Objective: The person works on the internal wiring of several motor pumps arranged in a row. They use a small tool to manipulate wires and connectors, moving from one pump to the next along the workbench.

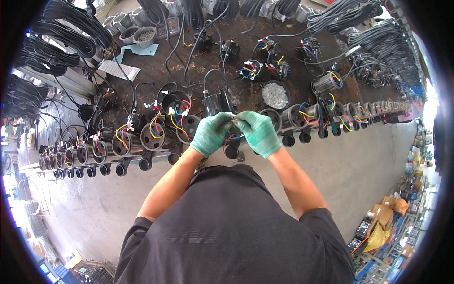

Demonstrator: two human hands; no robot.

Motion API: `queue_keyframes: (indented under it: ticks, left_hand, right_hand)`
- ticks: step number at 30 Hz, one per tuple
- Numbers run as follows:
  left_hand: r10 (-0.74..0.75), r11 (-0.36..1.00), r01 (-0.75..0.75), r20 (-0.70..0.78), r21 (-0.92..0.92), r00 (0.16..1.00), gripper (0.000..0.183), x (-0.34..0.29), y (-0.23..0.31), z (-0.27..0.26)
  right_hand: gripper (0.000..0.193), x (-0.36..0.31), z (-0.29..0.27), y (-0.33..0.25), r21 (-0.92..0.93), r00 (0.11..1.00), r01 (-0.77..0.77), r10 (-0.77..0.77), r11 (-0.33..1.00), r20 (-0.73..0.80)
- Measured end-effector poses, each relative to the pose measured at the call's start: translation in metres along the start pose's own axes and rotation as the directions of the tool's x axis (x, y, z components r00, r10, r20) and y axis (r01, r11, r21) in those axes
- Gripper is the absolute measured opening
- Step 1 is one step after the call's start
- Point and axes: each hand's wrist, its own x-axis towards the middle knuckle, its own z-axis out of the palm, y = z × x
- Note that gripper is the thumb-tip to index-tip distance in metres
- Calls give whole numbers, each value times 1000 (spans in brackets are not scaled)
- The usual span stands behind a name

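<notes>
My left hand [210, 133] and my right hand [259, 134], both in green gloves, meet at the bench's near edge. Their thumbs and fingertips pinch together over a tiny whitish piece, too small and covered to name. Red and blue wires [233, 137] show just beneath the hands, by a dark round housing mostly hidden behind them. Right behind my left hand stands a black cylindrical part [216, 102] with a grey cable looping from its top. A bowl of small white pieces [275, 95] sits beyond my right hand.
Metal cylinders with coloured wires [152, 136] line the bench edge on both sides. Dark-handled tools [326, 116] hang over a cylinder at right. Coiled black cables [71, 35] crowd the back and sides of the brown bench [198, 64]. Boxes and bags [380, 220] stand lower right.
</notes>
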Motion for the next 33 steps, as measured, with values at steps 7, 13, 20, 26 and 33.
queue_keyframes:
  ticks: [7, 13, 20, 26, 33]
  left_hand:
    - [-6, 999, 9, 51, -54, 999, 22, -2, -3, -6]
    - [-117, 972, 129, 67, -198, 991, 23, -6, -10, -6]
    - [-130, 967, 148, 97, -205, 987, 22, -2, -9, -4]
    - [-152, 947, 166, 72, -275, 986, 22, -4, -7, -6]
    - [-121, 975, 134, 83, -175, 989, 21, 0, -1, -7]
  right_hand:
    - [18, 4, -11, -4, -94, 994, 37, -27, 995, 106]
    - [28, 4, -137, 16, -546, 935, -195, -13, 815, -353]
    - [88, -48, -223, 127, -752, 793, -549, 511, 365, -331]
    - [96, -32, -217, 102, -761, 759, -586, 518, 278, -395]
    - [71, -38, -127, -11, -345, 977, -179, 125, 921, -174]
